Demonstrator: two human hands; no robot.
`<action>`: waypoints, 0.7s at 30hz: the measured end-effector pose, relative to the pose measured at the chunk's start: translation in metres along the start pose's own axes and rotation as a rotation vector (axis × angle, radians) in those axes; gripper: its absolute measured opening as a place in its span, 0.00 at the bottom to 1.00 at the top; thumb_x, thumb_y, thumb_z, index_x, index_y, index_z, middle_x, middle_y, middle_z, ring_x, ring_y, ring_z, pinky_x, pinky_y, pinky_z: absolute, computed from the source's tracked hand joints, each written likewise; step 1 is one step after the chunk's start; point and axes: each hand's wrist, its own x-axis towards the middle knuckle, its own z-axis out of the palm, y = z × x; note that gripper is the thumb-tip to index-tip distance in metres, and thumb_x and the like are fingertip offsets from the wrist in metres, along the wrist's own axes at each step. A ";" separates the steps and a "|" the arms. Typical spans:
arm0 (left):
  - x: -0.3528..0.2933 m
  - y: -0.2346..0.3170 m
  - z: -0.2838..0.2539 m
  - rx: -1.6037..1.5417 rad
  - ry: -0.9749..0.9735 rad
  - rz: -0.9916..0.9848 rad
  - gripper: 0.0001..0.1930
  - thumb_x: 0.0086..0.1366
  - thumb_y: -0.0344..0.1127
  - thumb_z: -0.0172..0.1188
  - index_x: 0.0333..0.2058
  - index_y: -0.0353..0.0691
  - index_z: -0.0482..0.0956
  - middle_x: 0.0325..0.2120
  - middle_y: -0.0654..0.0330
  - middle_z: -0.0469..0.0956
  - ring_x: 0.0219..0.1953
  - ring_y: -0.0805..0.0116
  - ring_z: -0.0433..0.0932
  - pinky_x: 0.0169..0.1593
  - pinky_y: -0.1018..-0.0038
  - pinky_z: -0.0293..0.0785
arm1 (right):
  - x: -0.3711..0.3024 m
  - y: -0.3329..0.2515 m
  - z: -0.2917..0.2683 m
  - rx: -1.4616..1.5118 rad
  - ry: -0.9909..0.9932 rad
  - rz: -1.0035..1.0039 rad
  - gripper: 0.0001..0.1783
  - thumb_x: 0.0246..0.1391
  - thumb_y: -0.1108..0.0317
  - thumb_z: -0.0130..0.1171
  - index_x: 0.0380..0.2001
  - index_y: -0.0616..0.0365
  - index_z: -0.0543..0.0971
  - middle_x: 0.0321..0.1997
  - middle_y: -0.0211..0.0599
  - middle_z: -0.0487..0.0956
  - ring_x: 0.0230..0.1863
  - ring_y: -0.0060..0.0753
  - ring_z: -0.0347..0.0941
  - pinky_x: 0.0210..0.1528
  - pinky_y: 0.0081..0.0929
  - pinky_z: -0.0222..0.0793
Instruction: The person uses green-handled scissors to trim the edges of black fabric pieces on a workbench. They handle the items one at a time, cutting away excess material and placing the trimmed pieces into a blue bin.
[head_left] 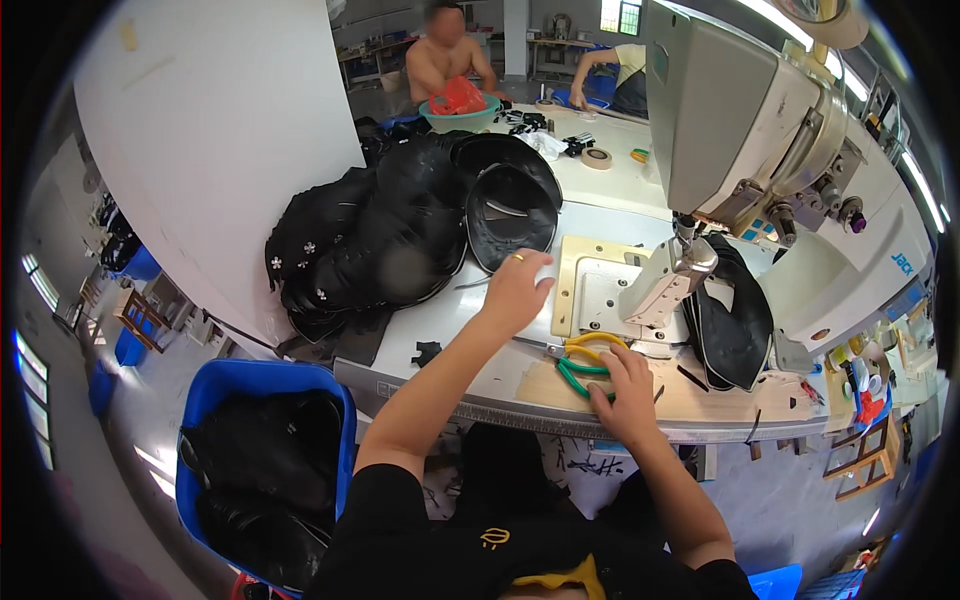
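Note:
My left hand [517,295], with a ring on one finger, reaches to the lower edge of a black leather-like piece [512,215] with a curved, pale-edged rim. Its thumb and a finger are apart, and no held thing shows between them. Beside that piece lies a large heap of similar black pieces [390,225], some with small silvery flower ornaments. My right hand [628,395] is closed around the handles of a pair of scissors [575,372], one loop yellow and one green, at the table's front edge. The scissor blades are mostly hidden.
A grey-white sewing machine [740,120] rises at the right, its post [655,290] close to my right hand. More black pieces [735,330] hang behind the post. A blue bin [345,400] of black pieces stands at lower left. Two people work across the table.

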 end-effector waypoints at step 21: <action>-0.078 0.034 -0.030 0.134 0.053 0.058 0.04 0.58 0.32 0.57 0.30 0.39 0.76 0.24 0.57 0.73 0.27 0.54 0.74 0.30 0.64 0.68 | -0.014 0.011 0.010 0.016 0.059 -0.001 0.17 0.39 0.65 0.63 0.34 0.59 0.76 0.40 0.40 0.75 0.44 0.45 0.68 0.43 0.38 0.62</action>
